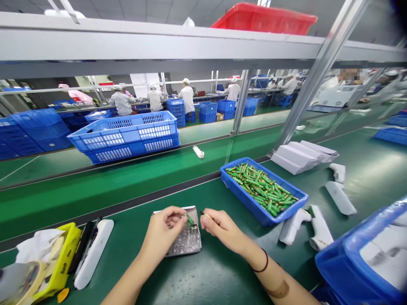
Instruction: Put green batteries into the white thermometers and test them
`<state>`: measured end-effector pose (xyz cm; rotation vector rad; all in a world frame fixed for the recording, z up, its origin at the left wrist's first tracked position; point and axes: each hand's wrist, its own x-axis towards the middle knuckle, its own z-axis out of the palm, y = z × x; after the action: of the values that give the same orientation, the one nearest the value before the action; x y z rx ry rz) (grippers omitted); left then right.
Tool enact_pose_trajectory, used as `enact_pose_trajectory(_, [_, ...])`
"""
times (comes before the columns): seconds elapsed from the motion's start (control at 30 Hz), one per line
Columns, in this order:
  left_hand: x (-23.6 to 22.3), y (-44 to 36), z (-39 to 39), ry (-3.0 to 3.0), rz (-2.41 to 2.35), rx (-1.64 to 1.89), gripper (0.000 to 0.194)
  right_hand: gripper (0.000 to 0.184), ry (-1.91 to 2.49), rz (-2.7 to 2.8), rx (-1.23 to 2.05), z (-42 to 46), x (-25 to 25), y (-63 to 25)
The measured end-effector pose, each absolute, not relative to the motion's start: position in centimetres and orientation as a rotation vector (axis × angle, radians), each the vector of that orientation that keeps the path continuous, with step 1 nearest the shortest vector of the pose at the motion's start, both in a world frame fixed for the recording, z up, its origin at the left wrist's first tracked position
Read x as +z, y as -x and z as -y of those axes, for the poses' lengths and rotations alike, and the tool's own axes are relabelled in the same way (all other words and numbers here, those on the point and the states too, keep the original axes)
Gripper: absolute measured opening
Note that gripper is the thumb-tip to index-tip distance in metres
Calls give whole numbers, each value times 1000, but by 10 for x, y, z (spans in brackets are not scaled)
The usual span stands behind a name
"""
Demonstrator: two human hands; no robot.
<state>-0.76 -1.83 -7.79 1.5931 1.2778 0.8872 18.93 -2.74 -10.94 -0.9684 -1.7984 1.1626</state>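
Observation:
My left hand (163, 231) is closed, thumb and fingers pinching a small green piece (190, 220) with a shiny metal-looking end. It looks like a small circuit board, but it is too small to be certain. Beneath it lies a shallow white box (197, 245) with clear, glossy small parts inside. To the right, my right hand (219, 226) is closed around a thin tool whose dark pointed tip (202, 212) sticks out toward the box; most of it is hidden by the fingers. The two hands are apart.
A blue tray (227, 183) of green cylindrical cells stands at back right, near white handheld housings (340, 197). A yellow bin (68, 243) and a white casing (95, 254) lie left. Beyond runs a green conveyor (127, 176) with blue crates (127, 135). Overhead spans a shelf (159, 44).

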Motion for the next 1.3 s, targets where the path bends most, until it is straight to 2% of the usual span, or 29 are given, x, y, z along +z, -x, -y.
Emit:
enact_pose_trajectory(0.13, [-70, 9, 18, -1286, -1122, 1051, 40, 47, 964, 1800, 1255, 34, -111, -181])
enact_pose_trajectory(0.4, [-71, 5, 22, -1253, -954, 992, 27, 47, 881, 1743, 1338, 37, -115, -174])
enact_pose_trajectory(0.7, [-71, 6, 25, -1361, -1040, 996, 14, 50, 846, 1271, 1572, 35, -121, -167])
enact_pose_trajectory(1.0, [-47, 11, 31, -1703, -1158, 899, 7, 48, 1071, 1435, 1018, 41, -106, -175])
enact_pose_trajectory(1.07, [-41, 17, 33, -1767, -1188, 861, 7, 47, 1074, 1292, 797, 36, -103, -187])
enact_pose_trajectory(1.13, [-39, 23, 36, -1816, -1230, 878, 7, 46, 993, 1064, 708, 29, -100, -196])
enact_pose_trajectory(1.2, [-44, 23, 37, -1868, -1238, 973, 12, 42, 897, 998, 913, 25, -100, -195])
enact_pose_trajectory(1.3, [-63, 11, 39, -2054, -1127, 1143, 17, 37, 802, 1117, 1397, 27, -103, -179])
